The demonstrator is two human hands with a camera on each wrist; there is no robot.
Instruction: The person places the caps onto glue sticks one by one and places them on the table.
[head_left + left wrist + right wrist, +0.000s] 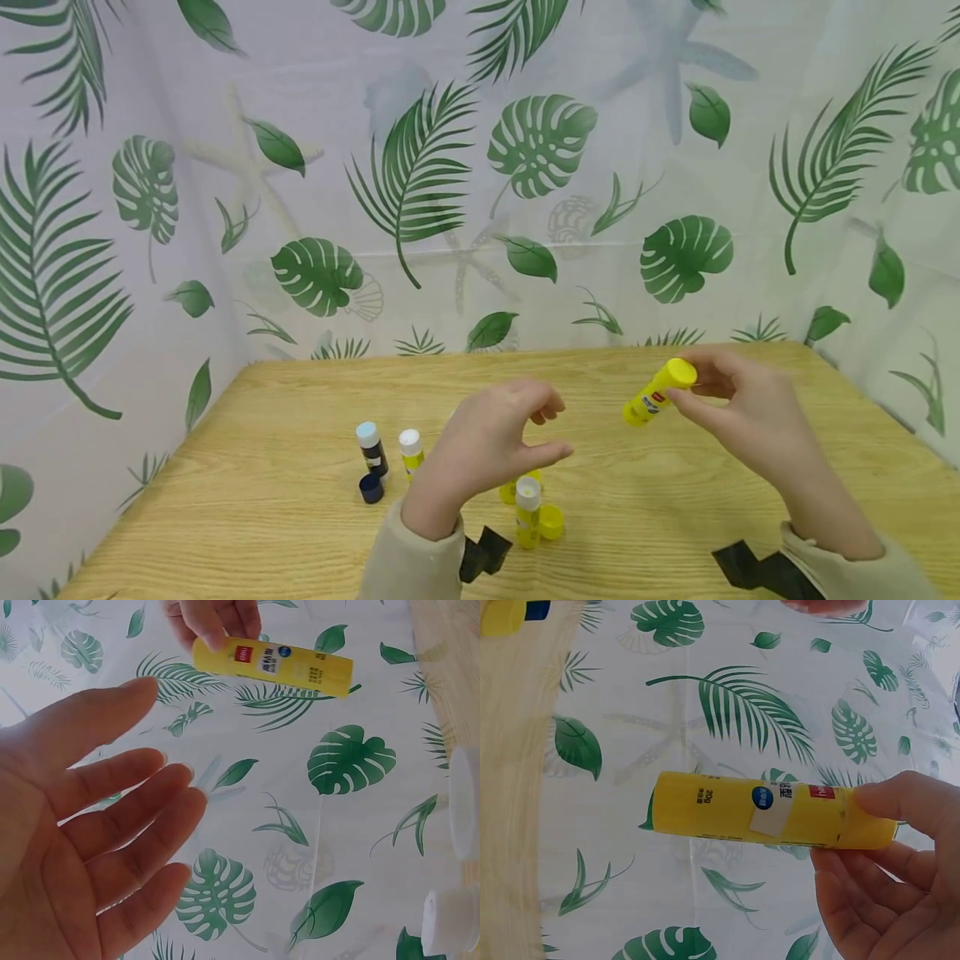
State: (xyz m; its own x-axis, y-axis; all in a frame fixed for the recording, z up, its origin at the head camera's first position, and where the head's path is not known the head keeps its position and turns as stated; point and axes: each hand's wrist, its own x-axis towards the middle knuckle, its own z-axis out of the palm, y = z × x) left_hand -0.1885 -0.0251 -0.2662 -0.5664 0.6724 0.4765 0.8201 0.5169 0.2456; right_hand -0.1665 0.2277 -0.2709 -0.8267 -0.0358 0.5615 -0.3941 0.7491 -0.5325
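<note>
My right hand (753,417) pinches a yellow glue stick (651,400) by its capped end, with the thumb on one side and the fingers on the other. The stick is tilted above the table, its far end pointing down and left in the head view. In the right wrist view its printed label (772,806) faces the camera. My left hand (487,446) hovers to the left with nothing in it, thumb and fingers apart and loosely bent. Below it stands an uncapped yellow glue stick (528,521) with a white top, beside a yellow cap (552,522).
On the wooden table (285,517), left of my left hand, stand a dark blue glue stick (373,457) and a yellow one (412,457) with a white top. A dark blue cap (371,488) lies close by. Leaf-patterned cloth (450,317) rises behind the table.
</note>
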